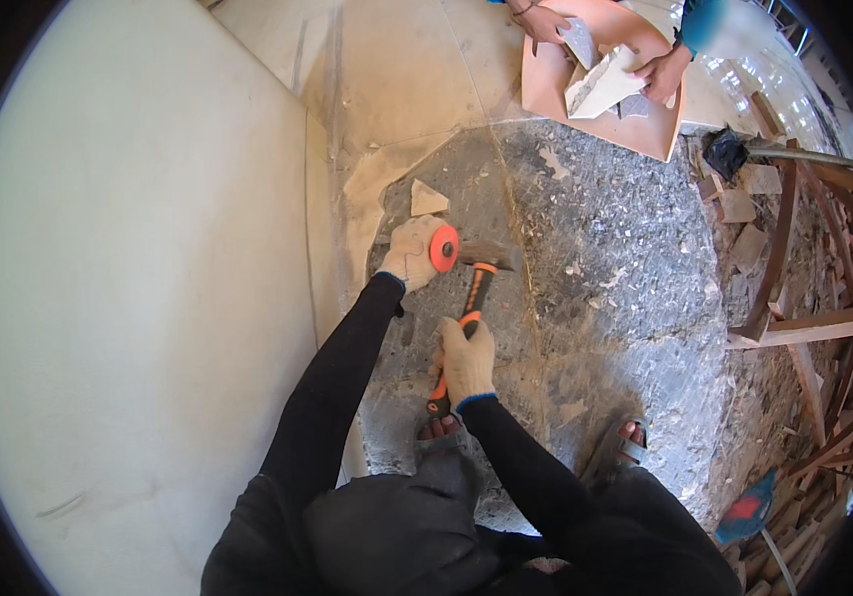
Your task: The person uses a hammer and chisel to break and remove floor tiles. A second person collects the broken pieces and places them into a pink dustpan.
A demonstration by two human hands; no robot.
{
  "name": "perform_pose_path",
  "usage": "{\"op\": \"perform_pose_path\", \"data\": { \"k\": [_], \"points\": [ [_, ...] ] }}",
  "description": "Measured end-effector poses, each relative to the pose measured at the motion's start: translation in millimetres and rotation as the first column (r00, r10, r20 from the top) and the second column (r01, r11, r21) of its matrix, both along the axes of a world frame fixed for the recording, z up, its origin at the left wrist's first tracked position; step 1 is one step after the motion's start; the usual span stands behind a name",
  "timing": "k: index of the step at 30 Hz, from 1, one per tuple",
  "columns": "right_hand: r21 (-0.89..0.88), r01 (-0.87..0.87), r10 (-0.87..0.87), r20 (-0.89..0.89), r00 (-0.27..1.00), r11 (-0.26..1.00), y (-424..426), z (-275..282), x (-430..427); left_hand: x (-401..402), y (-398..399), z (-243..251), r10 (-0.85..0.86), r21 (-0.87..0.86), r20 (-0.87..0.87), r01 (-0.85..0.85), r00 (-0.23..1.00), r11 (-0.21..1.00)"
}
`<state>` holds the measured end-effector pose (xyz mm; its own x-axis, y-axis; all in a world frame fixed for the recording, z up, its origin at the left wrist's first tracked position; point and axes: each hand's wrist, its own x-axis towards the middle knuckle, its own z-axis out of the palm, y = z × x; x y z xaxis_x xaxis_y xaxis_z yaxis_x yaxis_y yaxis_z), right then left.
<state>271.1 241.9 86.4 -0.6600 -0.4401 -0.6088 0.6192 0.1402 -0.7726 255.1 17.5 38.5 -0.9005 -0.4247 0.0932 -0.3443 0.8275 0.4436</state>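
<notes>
My left hand point(413, 253), in a cream knit glove, is closed on a chisel with a round orange hand guard point(444, 248); the chisel's shaft and tip are hidden below the guard. In my right hand point(469, 357), gloved too, is the black and orange handle of a club hammer point(490, 255). The hammer's head lies just right of the guard; whether they touch I cannot tell. A loose, pale tile fragment point(428, 199) rests on the dark, stripped floor beyond my left hand. Broken tile edges point(372, 190) curve around the stripped patch.
At the top, another person's hands hold broken tile pieces point(605, 82) over an orange-pink plastic container point(546, 78). A pale wall point(173, 223) stands at left. Wooden beams point(806, 326), rubble point(750, 246) and a black plastic bag point(725, 154) lie at right. My sandalled feet are below.
</notes>
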Motion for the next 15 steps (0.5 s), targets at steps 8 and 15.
{"op": "perform_pose_path", "data": {
  "k": [8, 15],
  "points": [
    [-0.083, 0.07, -0.066, 0.048, 0.997, 0.994, -0.3, -7.0, -2.3, 0.1, 1.5, -5.3, -0.007, -0.026, -0.05, 0.006, 0.999, 1.0],
    [-0.022, 0.198, -0.195, 0.098, 0.976, 0.98, 7.5, 3.1, -11.6, 0.5, 0.9, -3.4, 0.024, -0.007, 0.058, -0.024, 0.998, 1.0]
  ]
}}
